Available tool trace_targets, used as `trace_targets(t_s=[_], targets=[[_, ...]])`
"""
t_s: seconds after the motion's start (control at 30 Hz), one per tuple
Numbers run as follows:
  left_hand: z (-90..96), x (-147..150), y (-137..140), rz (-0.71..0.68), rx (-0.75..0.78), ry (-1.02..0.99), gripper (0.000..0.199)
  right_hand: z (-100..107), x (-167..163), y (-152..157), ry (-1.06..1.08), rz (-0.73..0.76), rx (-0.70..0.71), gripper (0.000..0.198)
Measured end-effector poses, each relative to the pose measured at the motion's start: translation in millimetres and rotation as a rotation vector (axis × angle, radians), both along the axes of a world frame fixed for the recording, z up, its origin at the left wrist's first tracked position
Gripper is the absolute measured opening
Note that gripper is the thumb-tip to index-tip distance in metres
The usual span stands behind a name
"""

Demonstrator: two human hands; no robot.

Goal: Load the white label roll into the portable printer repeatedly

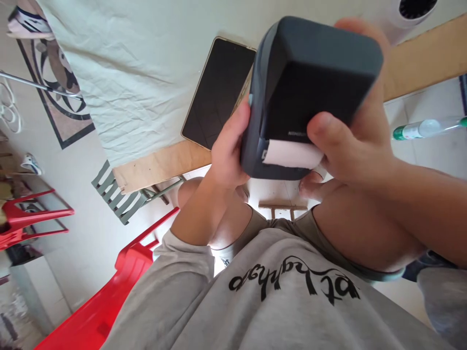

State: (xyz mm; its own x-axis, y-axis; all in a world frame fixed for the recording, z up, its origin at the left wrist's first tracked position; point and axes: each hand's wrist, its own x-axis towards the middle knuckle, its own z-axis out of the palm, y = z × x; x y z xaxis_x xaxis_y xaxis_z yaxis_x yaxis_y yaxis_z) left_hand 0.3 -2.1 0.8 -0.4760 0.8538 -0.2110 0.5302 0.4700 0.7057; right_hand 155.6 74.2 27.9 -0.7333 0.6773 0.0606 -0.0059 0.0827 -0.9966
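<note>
A dark grey and black label printer (pixel 321 82) is held up above the table edge, tilted towards me. From a slot on its near side sticks out a short strip of white paper (pixel 292 153). My left hand (pixel 229 146) grips the printer's left side, its thumb up along the edge. Around the right side wraps my right hand (pixel 357 131), with the thumb pressed on the black face just above the paper. Behind the printer, a tablet (pixel 219 92) with a dark screen lies on the cloth, partly covered. A beige strip with small button-like shapes shows beside it, mostly hidden.
A pale cloth (pixel 138 63) covers the table, leaving a bare wooden edge (pixel 160 165). At upper right stands a white container (pixel 416 19) with a dark opening. A clear bottle (pixel 426 129) with green ends is at right. Red chairs (pixel 134 267) and a green slatted seat (pixel 118 194) are to the left.
</note>
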Motion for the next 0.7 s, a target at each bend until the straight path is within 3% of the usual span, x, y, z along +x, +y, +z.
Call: trace_targets(t_s=[0.1,0.23,0.3,0.4,0.47,0.57,0.7], targets=[[6.3,2,7,0.103,0.067,-0.258,0.082,-6,3,10,-0.137,-0.095,0.097,0.127],[14.0,5,8,0.396,0.360,-1.067,0.048,-15,14,22,-0.486,-0.164,0.295,0.144],[16.9,5,8,0.424,0.429,-1.262,0.035,-14,18,23,-0.521,-0.169,0.365,0.136],[17.7,5,9,0.418,0.446,-1.305,0.033,-8,22,21,-0.416,-0.154,0.466,0.102],[16.0,5,10,0.440,0.464,-1.282,0.038,-5,25,19,-0.358,-0.123,0.496,0.090],[14.1,6,11,0.499,0.498,-1.216,0.044,-6,27,19,-0.281,-0.087,0.424,0.094],[17.2,7,12,0.447,0.380,-1.206,0.030,-10,25,25,-0.214,-0.075,0.339,0.101]])
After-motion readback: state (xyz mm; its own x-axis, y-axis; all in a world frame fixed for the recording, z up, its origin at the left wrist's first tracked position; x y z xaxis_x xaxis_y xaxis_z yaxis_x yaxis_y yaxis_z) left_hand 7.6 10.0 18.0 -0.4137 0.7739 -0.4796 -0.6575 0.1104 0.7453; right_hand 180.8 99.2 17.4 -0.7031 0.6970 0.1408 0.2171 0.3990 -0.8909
